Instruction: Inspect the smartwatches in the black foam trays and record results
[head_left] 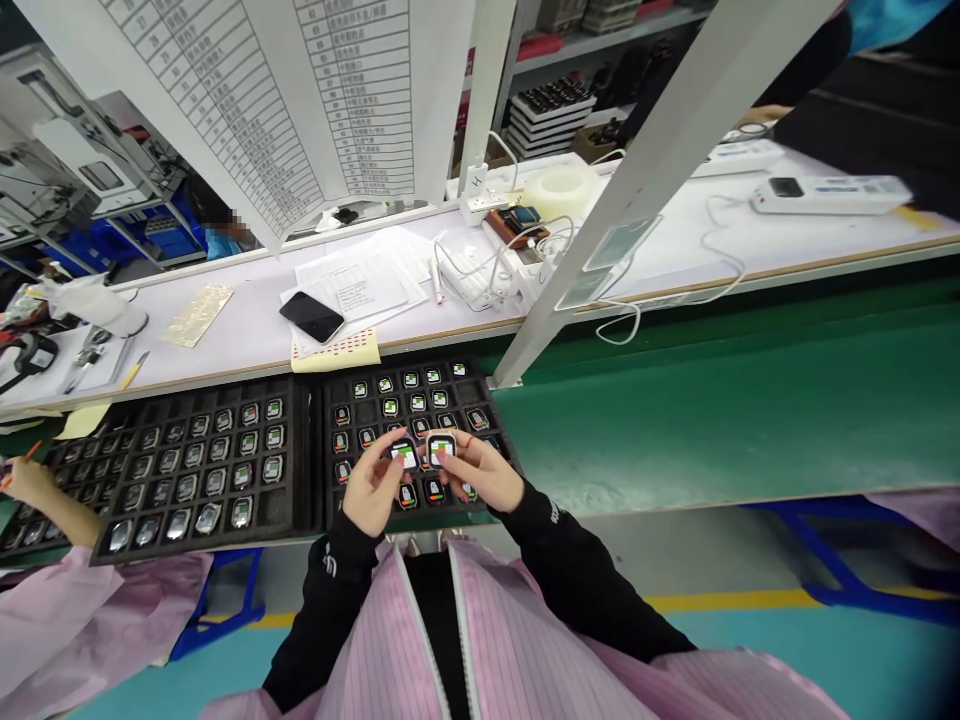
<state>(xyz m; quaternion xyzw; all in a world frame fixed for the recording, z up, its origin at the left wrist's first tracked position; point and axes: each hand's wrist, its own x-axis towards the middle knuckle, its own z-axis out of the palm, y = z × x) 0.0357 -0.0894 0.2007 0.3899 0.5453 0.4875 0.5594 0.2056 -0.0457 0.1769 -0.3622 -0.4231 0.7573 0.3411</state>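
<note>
My left hand [370, 486] is closed on a smartwatch body [403, 454] with a lit screen, its thumb on the glass. A second smartwatch body [440, 448], in a light frame and also lit, is pinched in my right hand [487, 474]. Both are held side by side above a black foam tray [480, 380]. More strapless watches sit in that tray's pockets, some with green and white screens, others showing red and green marks. Both hands hide part of the tray's middle.
Left of my tray lies another black tray [304, 470] of watches. A co-worker's hand [34, 485] holds an orange pen beyond it. On the raised shelf are a phone [312, 317], papers [375, 275], and white chargers with cables [480, 275]. A slanted metal post [570, 270] stands to the right.
</note>
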